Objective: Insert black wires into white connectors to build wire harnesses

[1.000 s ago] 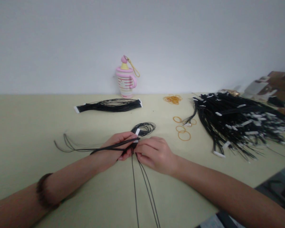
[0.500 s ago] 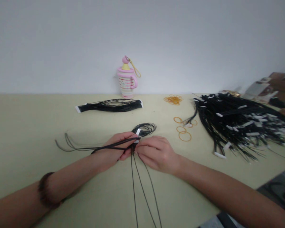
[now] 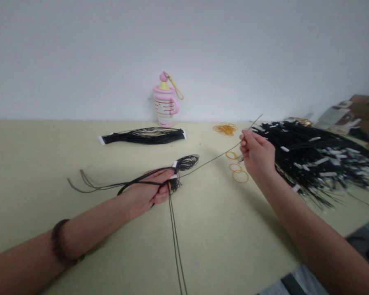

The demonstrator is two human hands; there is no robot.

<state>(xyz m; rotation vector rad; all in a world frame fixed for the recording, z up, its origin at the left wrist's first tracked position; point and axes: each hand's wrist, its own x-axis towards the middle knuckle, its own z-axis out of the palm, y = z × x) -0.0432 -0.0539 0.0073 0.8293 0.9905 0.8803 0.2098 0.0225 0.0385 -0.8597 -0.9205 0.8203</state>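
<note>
Now a lone wire stretched between two hands

Up at the right, the right hand (image 3: 256,157) was lifted clear of the table, thumb and fingers pinching a thin black wire (image 3: 212,161) whose long axis climbed from the left hand (image 3: 149,188) up and rightward, its free tip past the pinch. The left hand, curled shut, clasped black cables (image 3: 141,177) by a white connector (image 3: 174,164) and a small wire coil (image 3: 187,162). The right hand was nearer the big cable heap (image 3: 313,153) and orange rubber bands (image 3: 240,182)
</note>
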